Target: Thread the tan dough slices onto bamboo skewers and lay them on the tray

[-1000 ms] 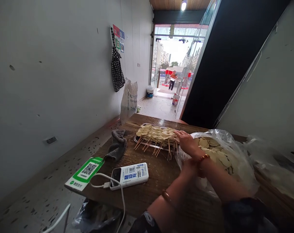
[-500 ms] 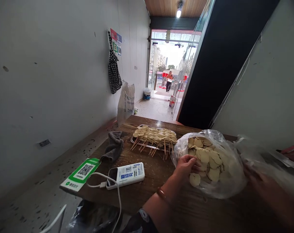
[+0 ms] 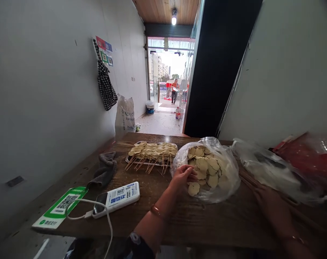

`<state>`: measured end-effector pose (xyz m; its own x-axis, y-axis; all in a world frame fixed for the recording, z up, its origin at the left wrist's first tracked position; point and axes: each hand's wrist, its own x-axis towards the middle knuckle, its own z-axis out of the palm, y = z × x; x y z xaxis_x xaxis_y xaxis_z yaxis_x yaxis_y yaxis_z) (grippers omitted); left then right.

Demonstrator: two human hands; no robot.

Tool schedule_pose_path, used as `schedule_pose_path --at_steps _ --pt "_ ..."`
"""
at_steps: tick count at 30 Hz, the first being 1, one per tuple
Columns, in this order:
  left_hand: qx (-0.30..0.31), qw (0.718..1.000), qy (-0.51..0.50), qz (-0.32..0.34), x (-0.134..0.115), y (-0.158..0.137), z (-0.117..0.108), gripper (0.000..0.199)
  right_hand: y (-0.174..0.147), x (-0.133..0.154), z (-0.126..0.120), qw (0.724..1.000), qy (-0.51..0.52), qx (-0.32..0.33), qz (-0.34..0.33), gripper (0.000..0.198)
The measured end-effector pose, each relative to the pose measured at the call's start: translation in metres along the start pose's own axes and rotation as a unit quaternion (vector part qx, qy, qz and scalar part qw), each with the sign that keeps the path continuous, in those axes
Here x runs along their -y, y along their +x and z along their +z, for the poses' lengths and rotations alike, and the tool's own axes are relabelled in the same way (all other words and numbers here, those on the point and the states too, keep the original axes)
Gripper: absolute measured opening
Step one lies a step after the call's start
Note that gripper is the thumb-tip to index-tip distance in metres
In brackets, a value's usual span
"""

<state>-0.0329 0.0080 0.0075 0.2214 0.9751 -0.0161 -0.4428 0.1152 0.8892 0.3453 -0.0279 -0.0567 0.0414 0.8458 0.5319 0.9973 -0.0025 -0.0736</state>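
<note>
A dark wooden table (image 3: 206, 225) runs across the near part of the room, with a white cable (image 3: 109, 223) trailing over its front edge from a white device (image 3: 124, 196). A green-and-white code card (image 3: 63, 207) lies beside them at the left.

The right hand (image 3: 272, 207) rests low near some thin sticks (image 3: 248, 180); it is too dim to tell whether it grips any. The left hand (image 3: 183, 175) is at the near-left side of an open clear bag (image 3: 232, 181), fingers curled toward the thumb; whether they pinch one of the pale round slices (image 3: 202, 165) inside, I cannot tell. Such thin slices probably tear easily, so a light fingertip hold, one at a time, seems wise; the sticks are best handled with points away from the palm.

Left of the bag, a metal tray (image 3: 128, 159) bears skewered slices (image 3: 152, 149), sticks toward the person. A grey cloth (image 3: 106, 171) lies beside it. Beyond are a pale floor (image 3: 158, 124), two buckets (image 3: 150, 108), and someone (image 3: 174, 90) outside the glass doorway.
</note>
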Motion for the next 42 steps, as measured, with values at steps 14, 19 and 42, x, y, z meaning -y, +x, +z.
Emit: schedule_pose_path --at_steps 14,19,42 --pt "-0.013 0.999 0.028 0.022 -0.009 0.006 -0.005 0.041 0.003 0.012 -0.016 0.995 -0.063 0.065 0.029 0.022" --pt "-0.015 0.999 0.039 0.019 -0.012 0.008 -0.002 0.042 0.005 0.015 -0.020 0.994 -0.076 0.056 0.055 0.022" --pt "-0.009 0.999 0.047 0.016 -0.014 0.006 0.000 0.040 0.009 0.002 -0.021 0.995 -0.051 -0.034 0.079 0.028"
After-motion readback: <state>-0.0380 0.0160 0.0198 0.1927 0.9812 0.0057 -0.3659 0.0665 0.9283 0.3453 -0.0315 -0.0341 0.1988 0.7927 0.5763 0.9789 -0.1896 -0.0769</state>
